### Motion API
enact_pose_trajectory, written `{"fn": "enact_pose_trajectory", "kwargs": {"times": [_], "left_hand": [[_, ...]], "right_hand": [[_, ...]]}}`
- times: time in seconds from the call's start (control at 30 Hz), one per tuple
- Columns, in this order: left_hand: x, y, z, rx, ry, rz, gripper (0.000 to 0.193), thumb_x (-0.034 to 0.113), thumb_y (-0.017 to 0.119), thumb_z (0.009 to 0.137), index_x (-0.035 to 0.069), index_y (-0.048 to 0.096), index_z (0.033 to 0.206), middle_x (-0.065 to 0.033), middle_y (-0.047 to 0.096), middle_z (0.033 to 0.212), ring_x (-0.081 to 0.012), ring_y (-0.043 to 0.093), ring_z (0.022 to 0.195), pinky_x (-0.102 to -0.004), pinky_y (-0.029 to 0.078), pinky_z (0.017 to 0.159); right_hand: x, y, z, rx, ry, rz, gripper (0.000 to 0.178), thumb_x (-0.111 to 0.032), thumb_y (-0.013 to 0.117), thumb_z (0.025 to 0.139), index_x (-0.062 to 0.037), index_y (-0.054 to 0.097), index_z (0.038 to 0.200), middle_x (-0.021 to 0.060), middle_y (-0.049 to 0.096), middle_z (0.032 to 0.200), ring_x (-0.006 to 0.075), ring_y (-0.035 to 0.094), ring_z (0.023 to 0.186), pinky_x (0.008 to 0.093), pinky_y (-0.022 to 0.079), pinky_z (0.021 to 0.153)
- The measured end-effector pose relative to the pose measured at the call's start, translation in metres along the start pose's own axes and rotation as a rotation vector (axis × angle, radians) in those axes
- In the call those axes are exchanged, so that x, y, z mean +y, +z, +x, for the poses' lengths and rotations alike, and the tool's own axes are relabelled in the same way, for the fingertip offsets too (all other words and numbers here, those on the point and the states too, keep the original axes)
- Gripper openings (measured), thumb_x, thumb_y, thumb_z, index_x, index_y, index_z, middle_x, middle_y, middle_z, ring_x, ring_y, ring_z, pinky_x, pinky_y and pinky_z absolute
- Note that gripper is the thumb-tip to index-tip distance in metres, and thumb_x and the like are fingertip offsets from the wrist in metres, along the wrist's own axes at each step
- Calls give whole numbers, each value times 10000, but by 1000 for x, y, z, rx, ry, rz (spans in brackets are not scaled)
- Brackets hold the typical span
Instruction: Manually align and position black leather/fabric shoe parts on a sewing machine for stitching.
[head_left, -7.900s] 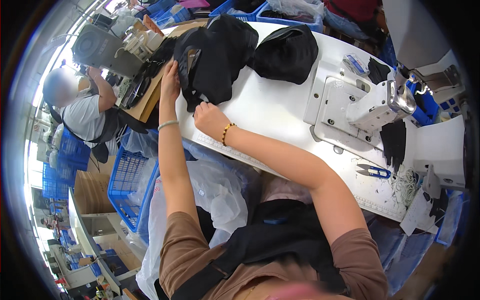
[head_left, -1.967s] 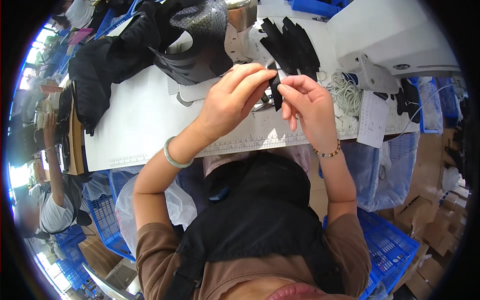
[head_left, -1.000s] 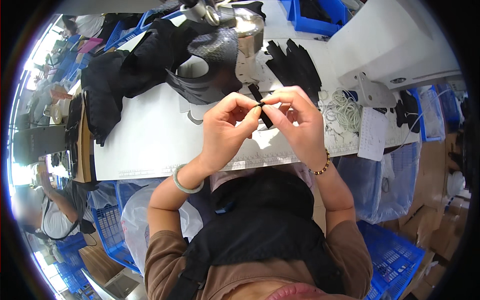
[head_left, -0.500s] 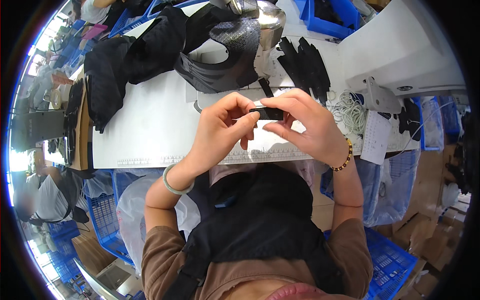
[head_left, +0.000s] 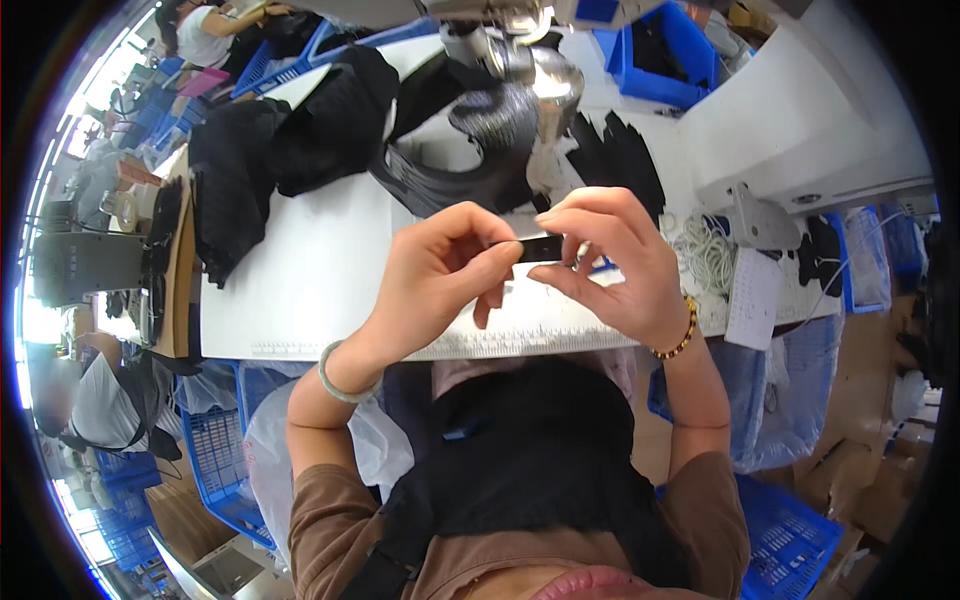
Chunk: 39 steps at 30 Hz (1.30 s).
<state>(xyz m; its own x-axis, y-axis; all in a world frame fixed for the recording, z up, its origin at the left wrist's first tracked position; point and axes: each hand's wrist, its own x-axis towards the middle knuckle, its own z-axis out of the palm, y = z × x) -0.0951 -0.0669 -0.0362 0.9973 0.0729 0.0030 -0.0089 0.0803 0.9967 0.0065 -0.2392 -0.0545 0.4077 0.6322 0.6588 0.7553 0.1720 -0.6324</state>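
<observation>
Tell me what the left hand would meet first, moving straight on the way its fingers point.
Past the black strip it pinches, likely the right hand, though depth is unclear.

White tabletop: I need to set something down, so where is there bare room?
The widest bare patch lies between the black fabric, the left hand and the ruler scale along the front edge. It is crowded around the right hand: black strips, tangled pale cord, white card.

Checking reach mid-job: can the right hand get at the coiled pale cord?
Probably yes: the coiled pale cord lies in plain view beside the right hand, with nothing visibly between them, though its fingers are close to the black strip.
</observation>
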Motion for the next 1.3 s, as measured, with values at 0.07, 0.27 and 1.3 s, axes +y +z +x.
{"fn": "enact_pose_trajectory", "kwargs": {"times": [0.07, 0.27, 1.3], "left_hand": [[17, -10, 2, 115, 92, -20, 87, 51, 567, 871, -35, 559, 872, -45, 562, 674, -78, 547, 521, -197, 424, 407], [64, -37, 35, 277, 253, 41, 132, 89, 578, 844, -40, 594, 825, -53, 577, 647, -66, 516, 470, -167, 346, 375], [51, -48, 75, 147, -182, -117, 160, 129, 628, 832, -8, 602, 753, -31, 573, 627, -44, 505, 450, -147, 350, 362]], "right_hand": [[-6, 2, 5, 135, 216, 125, 307, -125, 703, 796, -50, 534, 1042, 64, 538, 1011, 80, 576, 604, 181, 464, 458], [-9, 19, 54, 278, 599, 710, 252, -131, 553, 901, -18, 351, 1001, 111, 538, 815, 149, 589, 464, 242, 426, 308], [24, 40, 43, 381, -18, -230, 271, 20, 582, 861, -8, 601, 1129, 28, 536, 726, 53, 513, 522, 186, 429, 477]]}}
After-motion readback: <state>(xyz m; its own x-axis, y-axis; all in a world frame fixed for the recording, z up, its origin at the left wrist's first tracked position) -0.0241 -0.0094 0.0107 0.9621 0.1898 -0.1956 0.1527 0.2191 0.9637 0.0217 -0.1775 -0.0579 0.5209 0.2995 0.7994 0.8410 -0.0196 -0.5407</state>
